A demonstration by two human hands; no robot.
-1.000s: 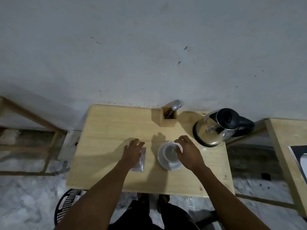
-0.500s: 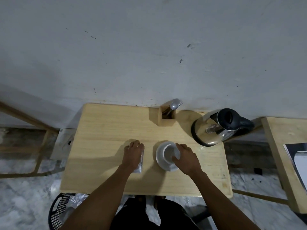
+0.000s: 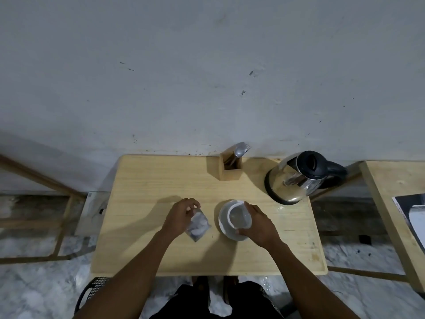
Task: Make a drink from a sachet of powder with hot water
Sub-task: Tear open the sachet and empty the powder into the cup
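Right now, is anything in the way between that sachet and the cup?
Nothing visible. The sachet, held by the left hand, lies beside the cup on its saucer, with only bare table between.

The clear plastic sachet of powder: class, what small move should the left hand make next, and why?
Probably lift the clear plastic sachet of white powder over to the white cup and tear it open. The left hand has it in its grip, seemingly still sealed, while the right hand steadies the cup on its white saucer; no powder shows inside.
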